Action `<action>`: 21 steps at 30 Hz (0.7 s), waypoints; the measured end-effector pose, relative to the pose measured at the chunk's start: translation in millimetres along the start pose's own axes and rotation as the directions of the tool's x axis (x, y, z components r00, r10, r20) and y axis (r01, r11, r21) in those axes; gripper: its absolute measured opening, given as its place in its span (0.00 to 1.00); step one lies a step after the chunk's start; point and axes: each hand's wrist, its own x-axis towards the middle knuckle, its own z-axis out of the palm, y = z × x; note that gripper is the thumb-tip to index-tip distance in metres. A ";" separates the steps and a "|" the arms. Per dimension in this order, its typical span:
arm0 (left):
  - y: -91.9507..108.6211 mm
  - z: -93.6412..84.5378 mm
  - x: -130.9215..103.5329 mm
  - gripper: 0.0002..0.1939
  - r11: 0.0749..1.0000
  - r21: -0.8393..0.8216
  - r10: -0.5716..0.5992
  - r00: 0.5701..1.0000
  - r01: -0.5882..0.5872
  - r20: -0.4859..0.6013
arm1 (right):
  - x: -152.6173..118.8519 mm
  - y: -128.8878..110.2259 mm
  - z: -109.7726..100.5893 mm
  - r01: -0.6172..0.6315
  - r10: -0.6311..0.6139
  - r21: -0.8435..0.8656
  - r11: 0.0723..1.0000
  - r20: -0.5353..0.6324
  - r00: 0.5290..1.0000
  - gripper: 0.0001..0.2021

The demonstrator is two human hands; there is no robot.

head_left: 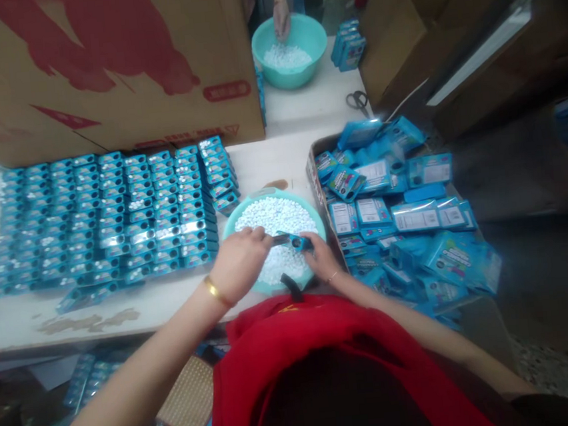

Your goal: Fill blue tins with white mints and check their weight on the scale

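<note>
A teal bowl (317, 216) full of small white pellets stands at the table's front edge. Over its left side is my left hand (241, 257), closed around a dark, thin tool whose end reaches toward a small blue box (299, 242). My right hand (321, 257) grips that box above the pellets, with a dark opening showing on it. Left of the bowl, many blue boxes (154, 215) stand in rows, some with white pellets at their openings. A carton (317, 186) on the right is heaped with blue packages (373, 176).
A large cardboard box (149, 65) stands behind the rows. Farther back, a person's hand hangs over a second teal bowl (291, 77) of pellets. Scissors (357, 101) and a few blue boxes (348, 46) lie to its right. A black clip-like object (291, 286) sits at the near rim.
</note>
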 end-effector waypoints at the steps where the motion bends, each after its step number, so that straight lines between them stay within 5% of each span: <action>1: -10.6 10.5 -0.5 0.10 0.999 -0.007 -0.038 0.999 0.038 -0.030 | 0.4 -0.5 -1.3 -0.008 0.008 0.001 1.000 -0.009 1.000 0.21; 3: -35.6 43.2 1.4 0.10 0.990 -0.062 -0.129 0.990 0.126 -0.051 | 1.3 -1.9 -4.4 -0.020 0.020 -0.006 1.000 -0.029 0.999 0.21; 6: -62.0 107.6 16.3 0.09 0.934 -0.289 -0.198 0.978 0.209 0.067 | 3.1 -4.2 -9.1 -0.020 0.018 -0.034 0.999 -0.053 0.998 0.20; 11: -36.9 182.8 56.1 0.09 0.880 -0.461 -0.107 0.994 0.113 0.039 | 7.2 -7.2 -14.0 -0.035 0.030 -0.048 0.998 -0.088 0.996 0.18; 16: -9.3 201.9 70.2 0.13 0.777 -0.625 -0.075 0.997 0.074 0.024 | 10.3 -2.4 -14.8 -0.079 0.076 -0.019 0.997 -0.147 0.986 0.16; 21: -32.6 182.9 41.0 0.14 0.686 -0.727 -0.019 1.000 0.023 0.014 | 11.6 8.0 -11.4 -0.126 0.133 0.047 0.991 -0.186 0.974 0.18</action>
